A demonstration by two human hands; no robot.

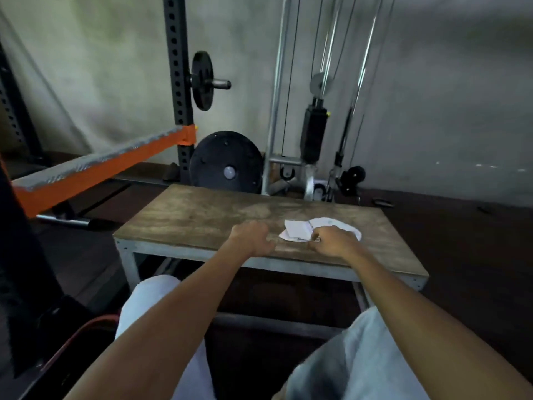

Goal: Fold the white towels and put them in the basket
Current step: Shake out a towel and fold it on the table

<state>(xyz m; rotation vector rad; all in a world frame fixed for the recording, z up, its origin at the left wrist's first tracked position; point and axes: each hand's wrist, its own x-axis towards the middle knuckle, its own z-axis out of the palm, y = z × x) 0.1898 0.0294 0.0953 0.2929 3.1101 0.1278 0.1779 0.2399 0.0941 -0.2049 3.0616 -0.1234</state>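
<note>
Table (202, 215) with 1 white towel (300, 230), fold half done.
Towel lies right of centre, partly doubled over; right hand (334, 243) pinches its near edge, left hand (251, 238) rests curled just left, holding nothing visible; hands apart. Basket not seen; finishing fold and basketing remain, I judge.

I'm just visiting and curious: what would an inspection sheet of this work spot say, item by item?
Surface: worn wooden tabletop on a grey metal frame.
Job's things: white cloth towel, partly folded, right of centre; no basket clearly seen.
Clutter: nothing seen on the table.
Hands: left hand rests on the wood, fingers curled, apart from the towel; right hand appears to pinch its near edge.
Cables: steel pulley cables behind the table.
Surroundings: black weight plate, orange rack bar, pale wall.
</note>
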